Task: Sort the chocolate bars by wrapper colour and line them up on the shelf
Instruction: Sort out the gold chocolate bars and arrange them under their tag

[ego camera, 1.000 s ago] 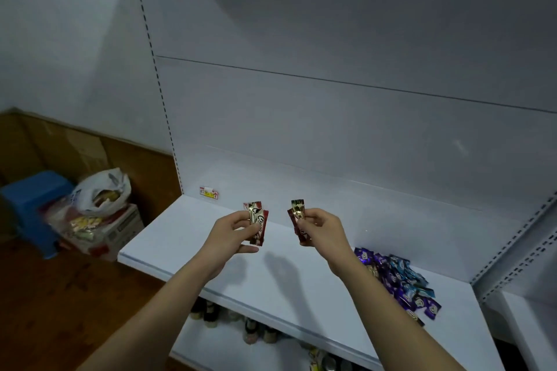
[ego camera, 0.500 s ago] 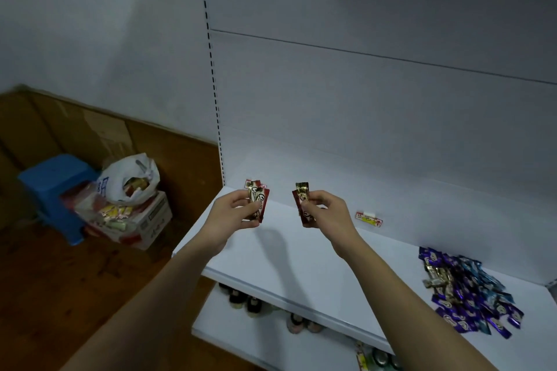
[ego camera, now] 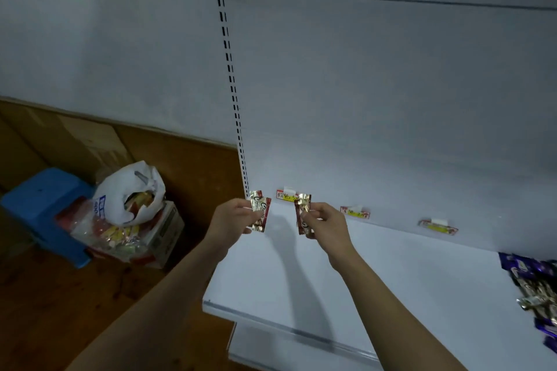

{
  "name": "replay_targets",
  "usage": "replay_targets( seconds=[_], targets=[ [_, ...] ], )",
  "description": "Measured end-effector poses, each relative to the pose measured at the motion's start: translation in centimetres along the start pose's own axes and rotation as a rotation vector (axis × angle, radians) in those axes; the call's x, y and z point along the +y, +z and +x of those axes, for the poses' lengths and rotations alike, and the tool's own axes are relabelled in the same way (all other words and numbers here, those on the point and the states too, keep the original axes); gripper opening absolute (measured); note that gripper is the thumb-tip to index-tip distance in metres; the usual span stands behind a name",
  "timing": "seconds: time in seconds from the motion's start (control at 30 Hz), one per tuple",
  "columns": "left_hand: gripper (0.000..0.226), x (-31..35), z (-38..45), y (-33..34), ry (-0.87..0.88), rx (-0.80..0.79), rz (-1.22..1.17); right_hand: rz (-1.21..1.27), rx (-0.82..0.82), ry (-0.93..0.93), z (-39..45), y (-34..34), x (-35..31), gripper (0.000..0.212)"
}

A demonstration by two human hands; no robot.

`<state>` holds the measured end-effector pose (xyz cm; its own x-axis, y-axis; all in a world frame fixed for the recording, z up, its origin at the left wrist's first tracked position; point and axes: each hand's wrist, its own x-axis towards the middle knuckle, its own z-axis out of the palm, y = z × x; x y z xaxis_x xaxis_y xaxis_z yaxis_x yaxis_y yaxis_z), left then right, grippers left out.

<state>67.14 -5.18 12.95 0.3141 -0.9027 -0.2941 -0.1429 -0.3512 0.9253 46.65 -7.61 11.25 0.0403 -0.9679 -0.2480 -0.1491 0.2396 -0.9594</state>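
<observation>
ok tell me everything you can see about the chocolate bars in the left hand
The chocolate bars in the left hand look like two small flat bars in glossy foil wrappers, red with gold crimped ends and white lettering, overlapped so one sits slightly behind and above the other. They stand roughly upright, tilted a little, held in the air above the left end of the white shelf. The left hand pinches them from the side between thumb and fingers; nothing else touches them. The wording is too small to read.

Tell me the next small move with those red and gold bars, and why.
Probably lower both hands and lay the bars at the shelf's far left, under the first price tag. The left hand pinches red and gold wrapped chocolate bars, the right hand another, both held above bare white shelf. The unsorted purple and blue pile lies far right.
</observation>
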Motion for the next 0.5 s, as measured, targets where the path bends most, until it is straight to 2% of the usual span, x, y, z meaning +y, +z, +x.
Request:
replay_targets(
  seconds=[0.17, 0.33, 0.4, 0.5],
  targets=[
    [0.012, -3.6, 5.0, -0.5, -0.051, -0.043, 0.025, -0.036, 0.106, 0.076, 3.9, 2.5, 2.9, 0.006],
    [0.018, -7.9, 10.1, 1.1, -0.158, -0.085, 0.057, -0.116, 0.167, 0.220, 8.0, 5.7, 7.0, 0.002],
    [0.027, -9.8, 13.4, 2.0, -0.160, -0.094, 0.090, -0.197, 0.191, 0.241, 10.4, 7.5, 9.3, 0.005],
    [0.024, -12.6, 18.9, 3.6, -0.125, -0.120, 0.118, -0.307, 0.264, 0.233, 14.6, 9.3, 12.7, 0.009]
  ],
)
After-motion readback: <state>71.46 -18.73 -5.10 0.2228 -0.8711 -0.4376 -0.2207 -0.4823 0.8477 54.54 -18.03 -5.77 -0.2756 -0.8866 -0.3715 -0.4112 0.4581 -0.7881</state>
